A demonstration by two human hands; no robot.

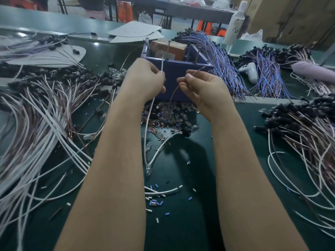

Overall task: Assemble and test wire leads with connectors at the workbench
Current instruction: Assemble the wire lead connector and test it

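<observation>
My left hand (145,78) pinches a white wire (147,127) near its upper end; the wire's tip points up toward a metal pin on the blue box (170,77). The white wire hangs down and loops across the green bench. My right hand (201,86) pinches a thin brown wire (173,96) whose bare tip sticks up to the right, near another pin of the box. Both hands are raised just in front of the box. Below them lies a heap of small clear bulbs and connectors (168,115).
Bundles of white and brown leads (41,113) with black connectors cover the left. More such leads (304,134) lie at the right, and blue wire bundles (224,58) sit behind the box. Cut insulation bits (155,201) are scattered on the green mat. A white bottle (234,24) stands at the back.
</observation>
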